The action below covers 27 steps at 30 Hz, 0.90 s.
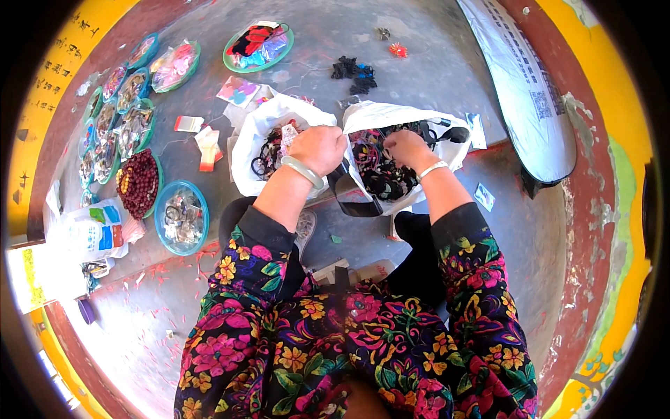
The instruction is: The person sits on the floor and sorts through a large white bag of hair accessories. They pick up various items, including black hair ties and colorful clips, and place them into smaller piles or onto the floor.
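My left hand (317,149), a pale bangle on its wrist, is closed at the inner edge of the left white bag (244,146). What its fingers hold is hidden; a pinkish patterned piece (287,135) shows beside them. Dark and coloured hair ties (265,158) lie in that bag. My right hand (409,149), also with a bangle, reaches into the right white bag (391,114), fingers curled down over a heap of dark and colourful hair ties (384,178). Whatever they pinch cannot be made out. A black strap (357,207) hangs between the bags.
Several small baskets of packaged trinkets (132,129) stand at the left, near dark red beads (138,183) and a blue basket (183,216). A green basket (259,68) sits farther back. Black bundles (356,73) lie behind the bags. A long silver cover (534,105) lies at the right.
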Motion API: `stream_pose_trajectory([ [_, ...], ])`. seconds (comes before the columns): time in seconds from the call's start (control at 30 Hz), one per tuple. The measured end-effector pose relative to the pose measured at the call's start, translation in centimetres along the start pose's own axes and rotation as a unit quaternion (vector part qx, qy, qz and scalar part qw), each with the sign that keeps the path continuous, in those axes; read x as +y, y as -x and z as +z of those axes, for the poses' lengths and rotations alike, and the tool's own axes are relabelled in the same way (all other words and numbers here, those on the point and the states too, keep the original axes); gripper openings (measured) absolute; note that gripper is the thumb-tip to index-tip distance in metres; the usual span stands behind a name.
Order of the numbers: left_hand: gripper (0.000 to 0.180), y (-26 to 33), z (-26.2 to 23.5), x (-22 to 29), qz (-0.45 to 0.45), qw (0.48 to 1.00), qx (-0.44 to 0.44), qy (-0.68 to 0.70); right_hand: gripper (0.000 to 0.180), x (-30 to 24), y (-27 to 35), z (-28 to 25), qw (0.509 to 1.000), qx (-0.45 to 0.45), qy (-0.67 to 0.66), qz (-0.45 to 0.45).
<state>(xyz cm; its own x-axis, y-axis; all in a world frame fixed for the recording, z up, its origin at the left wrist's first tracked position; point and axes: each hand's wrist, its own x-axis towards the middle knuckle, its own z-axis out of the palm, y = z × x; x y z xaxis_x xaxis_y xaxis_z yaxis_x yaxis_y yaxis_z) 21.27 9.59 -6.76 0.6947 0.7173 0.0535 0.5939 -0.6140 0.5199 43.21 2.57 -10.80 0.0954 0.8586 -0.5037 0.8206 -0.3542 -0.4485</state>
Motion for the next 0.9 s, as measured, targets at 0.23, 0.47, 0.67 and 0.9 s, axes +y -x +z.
stream_pose_trajectory([
  [0.23, 0.028, -0.4, 0.2, 0.4, 0.004, 1.0, -0.005, 0.017, 0.028, 1.0, -3.2, 4.8, 0.993, 0.064, 0.089, -0.039],
  [0.47, 0.027, -0.3, 0.2, -0.1, 0.006, 1.0, 0.011, 0.023, 0.032, -0.2, 0.2, 2.7, 0.965, -0.199, 0.093, -0.141],
  [0.67, 0.027, -0.2, 0.0, 0.0, 0.008, 1.0, 0.007, 0.023, 0.031, 0.2, 4.0, -1.0, 0.976, -0.074, 0.129, -0.16],
  [0.9, 0.03, -0.3, -0.9, 0.9, -0.029, 0.999, -0.039, 0.007, 0.033, 0.3, 7.2, -4.6, 0.985, 0.107, 0.024, -0.135],
])
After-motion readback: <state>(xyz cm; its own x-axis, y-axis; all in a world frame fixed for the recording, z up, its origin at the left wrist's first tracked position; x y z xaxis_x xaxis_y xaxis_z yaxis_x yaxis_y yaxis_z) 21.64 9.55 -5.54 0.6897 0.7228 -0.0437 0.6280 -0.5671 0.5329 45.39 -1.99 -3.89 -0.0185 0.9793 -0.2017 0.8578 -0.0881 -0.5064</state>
